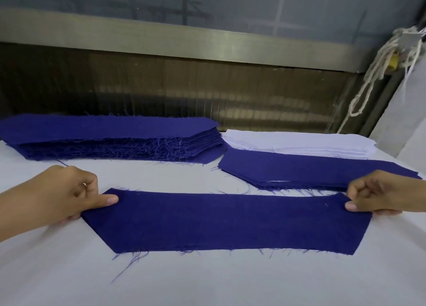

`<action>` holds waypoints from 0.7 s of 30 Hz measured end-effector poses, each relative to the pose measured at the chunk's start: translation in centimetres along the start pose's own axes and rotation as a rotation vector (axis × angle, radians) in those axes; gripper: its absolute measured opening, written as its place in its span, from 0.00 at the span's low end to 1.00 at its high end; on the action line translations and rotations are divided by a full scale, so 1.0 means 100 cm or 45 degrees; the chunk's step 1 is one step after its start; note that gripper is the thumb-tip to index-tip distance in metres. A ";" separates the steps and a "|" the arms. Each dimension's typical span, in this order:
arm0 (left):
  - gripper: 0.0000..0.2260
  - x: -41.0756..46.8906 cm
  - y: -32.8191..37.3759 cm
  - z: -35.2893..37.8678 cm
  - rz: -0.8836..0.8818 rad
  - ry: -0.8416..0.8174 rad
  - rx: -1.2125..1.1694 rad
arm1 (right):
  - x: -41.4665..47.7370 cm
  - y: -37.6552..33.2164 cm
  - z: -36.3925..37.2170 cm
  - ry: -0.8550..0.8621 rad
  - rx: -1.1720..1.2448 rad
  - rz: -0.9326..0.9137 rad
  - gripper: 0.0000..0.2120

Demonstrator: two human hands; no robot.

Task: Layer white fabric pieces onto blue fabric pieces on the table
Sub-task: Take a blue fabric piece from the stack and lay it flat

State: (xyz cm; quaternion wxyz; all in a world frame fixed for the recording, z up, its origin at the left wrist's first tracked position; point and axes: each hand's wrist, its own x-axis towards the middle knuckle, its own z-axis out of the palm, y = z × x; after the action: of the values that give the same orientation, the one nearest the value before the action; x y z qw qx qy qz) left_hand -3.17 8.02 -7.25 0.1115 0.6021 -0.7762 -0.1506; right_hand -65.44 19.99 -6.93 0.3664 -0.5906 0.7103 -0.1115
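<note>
Two thumb-on-top grips (left hand, right hand) pinch ends of the blue piece.

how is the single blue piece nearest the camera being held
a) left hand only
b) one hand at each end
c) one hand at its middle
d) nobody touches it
B: the left hand pinches the left end of the blue piece and the right hand pinches its right end, with the cloth spread flat on the table between them.
</note>
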 end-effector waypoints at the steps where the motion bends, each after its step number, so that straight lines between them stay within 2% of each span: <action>1: 0.28 0.001 -0.001 0.000 0.025 0.048 0.021 | -0.002 -0.001 0.001 0.022 -0.031 0.021 0.24; 3: 0.27 0.001 -0.001 0.000 0.066 0.123 0.026 | -0.004 -0.003 0.003 0.073 -0.077 0.049 0.26; 6: 0.27 0.000 -0.002 -0.005 0.058 0.116 -0.011 | -0.008 -0.007 0.005 0.092 -0.077 0.077 0.27; 11: 0.40 0.003 -0.010 -0.014 0.056 0.078 -0.076 | -0.019 -0.024 0.009 0.102 -0.062 0.072 0.29; 15: 0.36 0.001 -0.011 -0.008 0.068 0.099 -0.037 | -0.027 -0.040 0.016 0.122 -0.136 0.008 0.32; 18: 0.39 0.001 -0.014 0.000 0.099 0.133 0.036 | -0.030 -0.048 0.019 0.096 -0.121 -0.026 0.33; 21: 0.37 0.003 -0.019 0.003 0.107 0.120 0.079 | -0.035 -0.052 0.024 0.066 -0.112 -0.075 0.32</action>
State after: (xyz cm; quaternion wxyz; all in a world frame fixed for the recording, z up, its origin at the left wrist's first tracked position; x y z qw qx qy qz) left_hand -1.62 7.33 -8.20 0.1353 0.5785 -0.7990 -0.0931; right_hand -59.81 22.37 -4.16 0.3180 -0.6236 0.7062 -0.1062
